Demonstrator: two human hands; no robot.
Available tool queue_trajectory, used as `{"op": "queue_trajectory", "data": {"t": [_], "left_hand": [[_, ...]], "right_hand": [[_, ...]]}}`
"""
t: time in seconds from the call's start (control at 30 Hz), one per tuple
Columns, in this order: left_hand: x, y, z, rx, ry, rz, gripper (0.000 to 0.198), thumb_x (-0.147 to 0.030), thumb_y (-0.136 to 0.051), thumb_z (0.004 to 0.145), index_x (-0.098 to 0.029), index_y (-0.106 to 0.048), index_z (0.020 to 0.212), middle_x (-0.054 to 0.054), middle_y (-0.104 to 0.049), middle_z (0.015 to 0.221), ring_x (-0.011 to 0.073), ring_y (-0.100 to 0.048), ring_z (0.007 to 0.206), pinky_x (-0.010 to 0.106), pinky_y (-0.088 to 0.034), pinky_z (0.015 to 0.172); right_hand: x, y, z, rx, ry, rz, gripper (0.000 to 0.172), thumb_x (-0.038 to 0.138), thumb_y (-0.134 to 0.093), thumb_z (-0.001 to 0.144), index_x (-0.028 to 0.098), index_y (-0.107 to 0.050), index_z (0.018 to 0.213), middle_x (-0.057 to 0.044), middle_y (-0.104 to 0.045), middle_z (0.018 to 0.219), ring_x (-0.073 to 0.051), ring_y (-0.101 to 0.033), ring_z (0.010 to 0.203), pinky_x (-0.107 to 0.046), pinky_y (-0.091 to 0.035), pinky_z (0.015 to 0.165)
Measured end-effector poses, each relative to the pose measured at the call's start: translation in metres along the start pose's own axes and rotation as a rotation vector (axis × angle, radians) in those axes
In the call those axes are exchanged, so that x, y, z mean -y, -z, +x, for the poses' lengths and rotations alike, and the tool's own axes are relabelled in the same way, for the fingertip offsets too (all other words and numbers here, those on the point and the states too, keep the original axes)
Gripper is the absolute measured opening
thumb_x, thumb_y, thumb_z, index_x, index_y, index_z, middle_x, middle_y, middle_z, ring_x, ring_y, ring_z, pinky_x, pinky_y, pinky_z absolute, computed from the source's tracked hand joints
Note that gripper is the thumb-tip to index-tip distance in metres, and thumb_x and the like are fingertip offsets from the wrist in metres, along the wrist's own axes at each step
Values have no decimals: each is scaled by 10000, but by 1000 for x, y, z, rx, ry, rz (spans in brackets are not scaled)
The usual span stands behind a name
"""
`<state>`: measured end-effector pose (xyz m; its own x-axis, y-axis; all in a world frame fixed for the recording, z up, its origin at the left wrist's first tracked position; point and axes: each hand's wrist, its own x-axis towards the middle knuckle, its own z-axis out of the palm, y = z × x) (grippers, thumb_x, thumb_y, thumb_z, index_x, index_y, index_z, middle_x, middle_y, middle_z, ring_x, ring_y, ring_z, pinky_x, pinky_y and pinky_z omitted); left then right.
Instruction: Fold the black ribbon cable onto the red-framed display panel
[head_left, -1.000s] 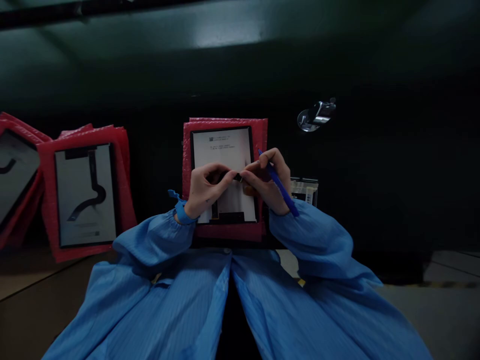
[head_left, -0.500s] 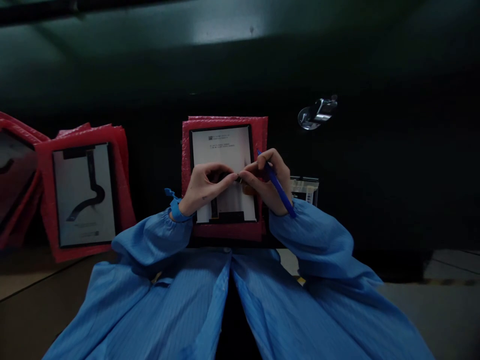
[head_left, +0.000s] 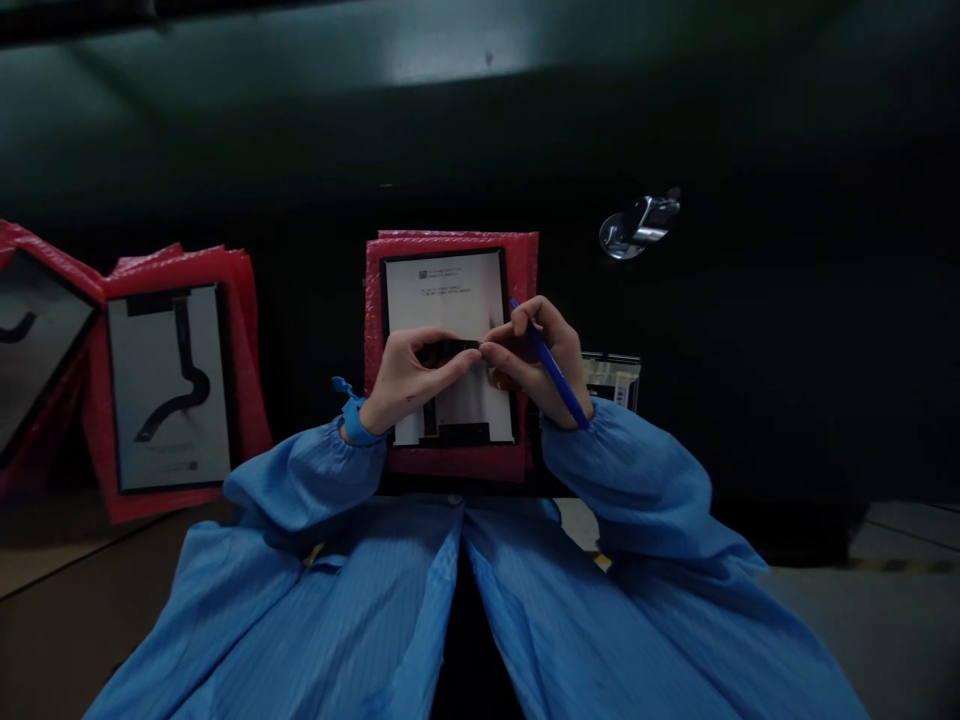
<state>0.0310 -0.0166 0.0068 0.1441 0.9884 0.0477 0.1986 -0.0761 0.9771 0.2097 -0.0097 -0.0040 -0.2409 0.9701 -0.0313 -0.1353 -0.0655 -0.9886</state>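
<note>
Wearing a blue smock (head_left: 337, 590), you keep both sleeves gathered at the wrists, and a blue wristband (head_left: 356, 415) sits on the left one. Your left hand (head_left: 405, 380) pinches a black flex cable (head_left: 450, 347) between the thumb and the curled fingers. Your right hand (head_left: 553, 370) has thumb and forefinger pressed together at the cable's end, meeting the left fingertips; whether they really grip this end, I cannot tell. The same right hand also holds a blue pen (head_left: 553, 367) slantwise.

Compared with half a second ago, more of the cable shows above your left thumb, while the panel beneath lies practically unmoved. In my judgement, you have adjusted the left grip a little, and the cable's end is still being handled.

Under your hands, the display panel (head_left: 450, 312) rests, its white printed side up, on red bubble bags (head_left: 523, 285). Beyond your right cuff, a labelled part (head_left: 611, 373) is partly hidden. To your left, another panel (head_left: 154, 375), with a curved cable, lies on a red stack (head_left: 246, 400), beside a tilted one at the edge. Farther to the right stands a shiny metal object (head_left: 641, 226), perhaps a tally counter; behind all, a greenish surface (head_left: 225, 110).
</note>
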Motion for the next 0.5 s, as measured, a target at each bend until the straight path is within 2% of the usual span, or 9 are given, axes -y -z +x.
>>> {"op": "queue_trajectory", "data": {"t": [0.07, 0.17, 0.27, 0.37, 0.5], "left_hand": [[1, 2, 1, 47, 17, -5, 270, -417, -791, 769, -148, -769, 777, 41, -731, 715, 152, -642, 643, 245, -491, 576], [2, 5, 3, 129, 50, 3, 289, -431, -809, 741, -147, -767, 779, 34, -705, 679, 142, -598, 608, 242, -455, 536], [0, 7, 3, 132, 54, 38, 310, -452, -795, 748, -148, -753, 795, 25, -675, 668, 137, -567, 599, 244, -427, 526], [-5, 10, 2, 140, 47, 70, 315, -463, -670, 863, -160, -714, 785, 29, -660, 711, 144, -570, 647, 261, -434, 586], [-7, 13, 2, 217, 61, -6, 401, -478, -464, 966, -190, -631, 742, 27, -574, 699, 159, -514, 653, 302, -414, 625]], "right_hand": [[-1, 1, 0, -3, 26, -26, 550, 543, -864, 717, 263, -401, 813, 18, -696, 775, -134, -600, 536, -262, -483, 418], [-1, 2, -1, 8, 65, -84, 548, 557, -868, 703, 264, -415, 793, 7, -705, 764, -157, -640, 590, -293, -540, 498], [-2, 4, 0, 1, 55, -110, 554, 579, -868, 691, 265, -423, 792, 5, -710, 758, -159, -637, 582, -297, -541, 494], [-2, 5, 1, -9, 36, -80, 556, 568, -868, 697, 262, -414, 797, 10, -712, 751, -147, -618, 540, -281, -515, 453], [-2, 5, 2, -19, 48, -58, 536, 510, -885, 703, 253, -425, 801, 5, -718, 764, -160, -663, 608, -282, -539, 508]]}}
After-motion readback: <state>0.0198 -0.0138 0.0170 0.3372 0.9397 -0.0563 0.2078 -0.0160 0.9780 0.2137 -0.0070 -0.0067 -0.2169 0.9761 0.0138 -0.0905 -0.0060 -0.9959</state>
